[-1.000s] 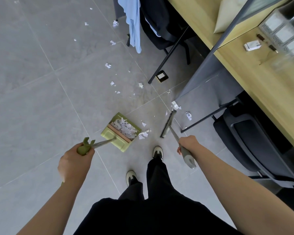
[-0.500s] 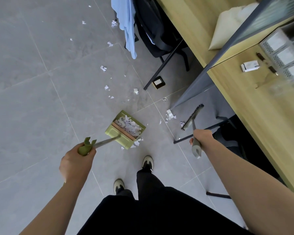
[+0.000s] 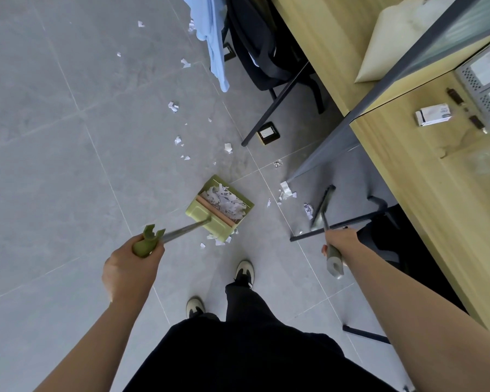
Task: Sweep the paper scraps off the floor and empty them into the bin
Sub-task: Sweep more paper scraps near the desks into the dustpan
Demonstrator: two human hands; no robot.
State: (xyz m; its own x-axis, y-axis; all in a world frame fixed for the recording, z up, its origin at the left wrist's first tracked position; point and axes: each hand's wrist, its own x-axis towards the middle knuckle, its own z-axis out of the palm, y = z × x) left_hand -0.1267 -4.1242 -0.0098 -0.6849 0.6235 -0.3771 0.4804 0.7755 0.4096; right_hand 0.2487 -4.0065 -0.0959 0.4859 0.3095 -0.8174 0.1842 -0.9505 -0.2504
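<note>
At the left, the left hand is wrapped around the green grip of the dustpan handle, whose metal shaft runs up and to the right to the dustpan resting on the floor, already holding a heap of white paper. A few scraps lie just at the pan's near edge, and more are scattered on the far tiles. Right of the pan, a small cluster of paper scraps sits by the foot of the grey desk panel. Just right of that cluster is the broom head, its long axis running near to far, with the right hand clasped round the broom's shaft. The cluster thus lies between broom and pan, so the likely next stroke is a leftward sweep by the nearer right hand. No bin is in view.
</note>
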